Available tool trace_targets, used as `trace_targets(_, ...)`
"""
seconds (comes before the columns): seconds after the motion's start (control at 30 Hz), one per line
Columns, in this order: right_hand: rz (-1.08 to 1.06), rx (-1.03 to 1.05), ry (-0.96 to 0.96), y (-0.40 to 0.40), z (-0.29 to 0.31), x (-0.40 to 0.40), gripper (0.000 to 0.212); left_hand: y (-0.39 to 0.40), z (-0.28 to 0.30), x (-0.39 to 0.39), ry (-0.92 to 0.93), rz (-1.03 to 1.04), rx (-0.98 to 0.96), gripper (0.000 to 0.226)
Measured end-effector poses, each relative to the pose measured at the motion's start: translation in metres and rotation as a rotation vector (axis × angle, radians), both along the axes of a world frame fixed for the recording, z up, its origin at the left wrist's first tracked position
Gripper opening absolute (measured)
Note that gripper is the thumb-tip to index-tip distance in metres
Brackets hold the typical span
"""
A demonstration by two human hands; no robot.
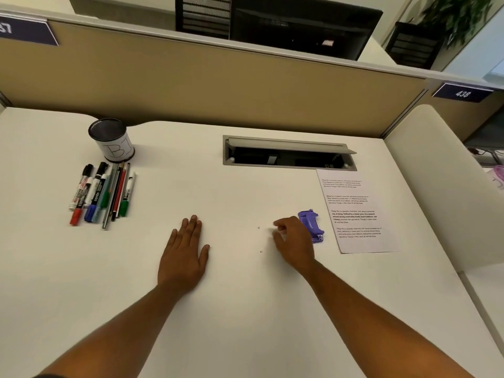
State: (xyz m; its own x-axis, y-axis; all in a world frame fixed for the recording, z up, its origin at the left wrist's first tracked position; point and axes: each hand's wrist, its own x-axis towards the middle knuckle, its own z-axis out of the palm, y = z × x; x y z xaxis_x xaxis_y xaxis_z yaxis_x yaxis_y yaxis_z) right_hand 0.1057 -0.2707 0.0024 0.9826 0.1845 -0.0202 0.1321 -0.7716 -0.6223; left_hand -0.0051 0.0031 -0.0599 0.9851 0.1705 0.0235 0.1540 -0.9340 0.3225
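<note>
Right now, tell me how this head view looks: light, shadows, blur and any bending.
In the head view the light is soft and even, with only faint shadows under the left hand and right hand; wide-angle bending curves the partition and desk edges; the plant at top right is smeared, and the print on the sheet of paper is too small to read.

Our one view looks from our head, forward and down, close over the flat white desk (pixel 245 309), left hand (pixel 185 252) and right hand (pixel 296 242) near below
</note>
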Motion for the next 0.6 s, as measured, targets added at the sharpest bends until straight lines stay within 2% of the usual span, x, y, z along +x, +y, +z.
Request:
trace_targets(0.07, 0.117, -0.091, 0.051, 0.008, -0.004, 0.004, 0.026, 0.0, 0.0, 0.0, 0.003, 0.0, -0.004, 0.068)
trace_targets(0.33, 0.371, -0.397, -0.057, 0.033, -0.01, 0.008, 0.047, 0.0, 0.002, -0.001, -0.007, -0.005, -0.027, 0.068)
trace_targets(0.6, 0.417, -0.396, -0.124, 0.014, -0.018, -0.027, 0.052, 0.0, 0.004, -0.001, 0.005, -0.005, -0.019, 0.068)
